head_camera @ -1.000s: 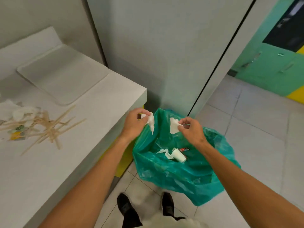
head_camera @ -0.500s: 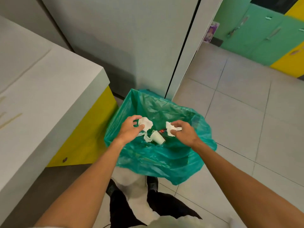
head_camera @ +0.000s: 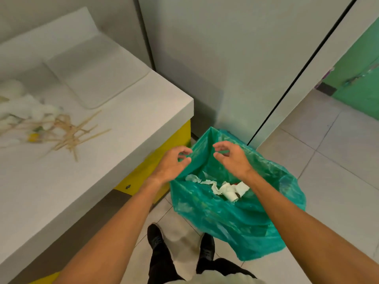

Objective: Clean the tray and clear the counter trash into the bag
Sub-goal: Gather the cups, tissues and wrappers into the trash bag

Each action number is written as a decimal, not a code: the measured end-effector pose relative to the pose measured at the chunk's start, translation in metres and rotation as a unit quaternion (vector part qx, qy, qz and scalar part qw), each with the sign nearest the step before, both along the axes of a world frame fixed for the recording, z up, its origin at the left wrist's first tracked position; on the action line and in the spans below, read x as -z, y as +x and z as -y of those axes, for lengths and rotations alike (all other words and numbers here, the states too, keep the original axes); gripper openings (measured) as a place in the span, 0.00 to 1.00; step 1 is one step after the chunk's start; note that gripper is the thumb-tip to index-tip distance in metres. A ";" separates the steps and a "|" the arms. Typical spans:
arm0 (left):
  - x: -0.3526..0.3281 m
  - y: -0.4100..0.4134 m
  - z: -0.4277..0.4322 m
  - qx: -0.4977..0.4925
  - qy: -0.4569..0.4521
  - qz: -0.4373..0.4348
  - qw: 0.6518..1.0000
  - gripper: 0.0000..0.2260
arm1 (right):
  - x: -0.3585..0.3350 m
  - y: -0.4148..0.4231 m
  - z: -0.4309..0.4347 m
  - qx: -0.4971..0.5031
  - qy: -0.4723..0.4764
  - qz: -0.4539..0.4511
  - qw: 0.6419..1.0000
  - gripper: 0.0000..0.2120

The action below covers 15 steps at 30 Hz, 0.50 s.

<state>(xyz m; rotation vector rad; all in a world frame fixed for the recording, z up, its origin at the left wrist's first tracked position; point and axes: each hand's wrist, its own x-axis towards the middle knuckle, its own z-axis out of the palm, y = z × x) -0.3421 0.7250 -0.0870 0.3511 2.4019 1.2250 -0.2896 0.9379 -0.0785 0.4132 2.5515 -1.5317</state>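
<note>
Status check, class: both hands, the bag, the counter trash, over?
Over green bag: left hand, right hand, both open, empty. Inside: tissue, cup. On counter: sticks, uncleared. Nothing blocking.

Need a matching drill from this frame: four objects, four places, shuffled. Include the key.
Things
1. tray
2. wooden sticks
3. paper cup
4. green bag

Places
A. standing open on the floor beside the counter
B. lying inside the bag
C. scattered on the counter, nearer than the tray
D. flat at the counter's far end

Pairs: 1-D, 2-C, 3-B, 4-A
</note>
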 end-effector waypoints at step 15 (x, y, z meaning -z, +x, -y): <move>-0.092 -0.013 0.221 -0.226 0.016 -0.150 0.962 0.08 | -0.075 -0.094 0.207 -0.185 -0.032 -0.101 0.977 0.09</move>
